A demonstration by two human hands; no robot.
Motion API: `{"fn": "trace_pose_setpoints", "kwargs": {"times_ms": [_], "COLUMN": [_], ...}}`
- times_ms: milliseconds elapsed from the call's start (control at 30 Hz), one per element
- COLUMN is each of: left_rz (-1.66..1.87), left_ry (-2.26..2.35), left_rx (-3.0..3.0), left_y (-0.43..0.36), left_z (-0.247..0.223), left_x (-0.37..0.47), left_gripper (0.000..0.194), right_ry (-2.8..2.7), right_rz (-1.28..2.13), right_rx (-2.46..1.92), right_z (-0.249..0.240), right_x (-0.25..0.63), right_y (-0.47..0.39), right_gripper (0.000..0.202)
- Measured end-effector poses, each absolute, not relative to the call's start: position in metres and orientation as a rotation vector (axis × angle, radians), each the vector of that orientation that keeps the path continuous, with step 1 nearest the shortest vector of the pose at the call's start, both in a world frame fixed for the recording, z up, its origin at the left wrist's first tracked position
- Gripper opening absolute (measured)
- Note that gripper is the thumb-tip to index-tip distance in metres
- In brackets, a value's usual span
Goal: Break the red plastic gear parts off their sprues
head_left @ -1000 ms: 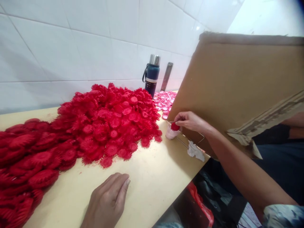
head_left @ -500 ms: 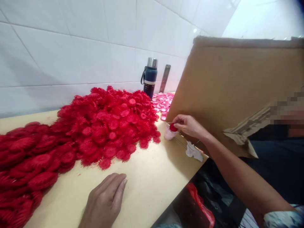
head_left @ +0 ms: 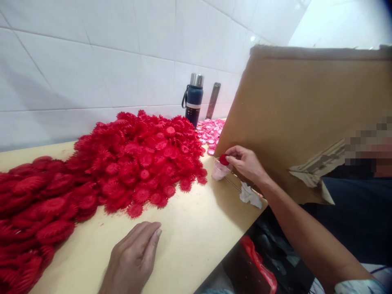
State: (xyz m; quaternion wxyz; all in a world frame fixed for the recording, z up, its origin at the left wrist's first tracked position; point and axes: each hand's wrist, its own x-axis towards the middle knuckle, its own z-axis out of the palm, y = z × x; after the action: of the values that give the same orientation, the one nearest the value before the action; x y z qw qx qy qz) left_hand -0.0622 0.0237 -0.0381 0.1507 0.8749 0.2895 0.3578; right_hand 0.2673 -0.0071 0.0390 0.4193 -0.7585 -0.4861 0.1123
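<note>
At the mouth of a clear plastic cup [head_left: 219,173] with pinkish-white contents, my right hand [head_left: 245,162] pinches a small red fringed disc [head_left: 224,159], petal-like at its edge. The disc sits at the cup's rim, partly covered by my fingertips. My left hand [head_left: 133,255] rests at the front of the table, fingers curled and thumb pressed against them; whatever they may hold is hidden. A large heap of similar red fringed discs [head_left: 143,163] lies beyond and to the left of it.
A brown cardboard sheet [head_left: 294,110] stands at the right, beside a thin stick [head_left: 234,184] and a crumpled white tissue [head_left: 250,196]. A blue bottle [head_left: 194,98] stands by the tiled wall near pink-and-white pieces [head_left: 211,132]. Another person is partly visible behind the cardboard.
My right hand has lifted slightly with the red disc, which is now higher at the cup's rim. My left hand has shifted a little to the left.
</note>
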Motion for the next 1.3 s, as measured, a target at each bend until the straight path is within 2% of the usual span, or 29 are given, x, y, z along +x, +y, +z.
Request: {"fn": "trace_pose_setpoints", "kwargs": {"times_ms": [233,367,500,667,867,1133,1300], "left_rz": [1.075,0.989,0.815,0.838,1.132,1.429,1.445], "left_ry": [0.961,1.136,1.152,0.735,0.727,0.869,0.944], "left_rx": [2.339,1.991,1.410,0.602,0.372,0.522,0.528], "left_y": [0.027,0.029,0.022,0.021,0.039,0.059,0.070], "left_z": [-0.039,-0.033,-0.009,0.027,0.025,0.010,-0.002], "left_x": [-0.064,-0.064,-0.052,-0.022,-0.022,-0.042,-0.038], "left_gripper": [0.021,0.028,0.035,0.037,0.033,0.054,0.053], "right_ry": [-1.296,-1.390,-1.626,-2.097,-2.306,-2.099,-1.919], "right_rz": [0.178,-0.040,-0.384,-0.603,-0.415,-0.108,0.185], "right_rx": [-1.909,-1.858,-1.575,-0.977,-0.700,-0.843,-0.989], "right_z": [0.033,0.031,0.033,0.026,0.011,0.006,0.015], "right_x": [0.269,0.266,0.233,0.157,0.103,0.111,0.086], "right_y": [-0.011,-0.018,-0.019,-0.001,0.017,0.026,0.042], "right_gripper": [0.015,0.016,0.016,0.018,0.018,0.020,0.020]}}
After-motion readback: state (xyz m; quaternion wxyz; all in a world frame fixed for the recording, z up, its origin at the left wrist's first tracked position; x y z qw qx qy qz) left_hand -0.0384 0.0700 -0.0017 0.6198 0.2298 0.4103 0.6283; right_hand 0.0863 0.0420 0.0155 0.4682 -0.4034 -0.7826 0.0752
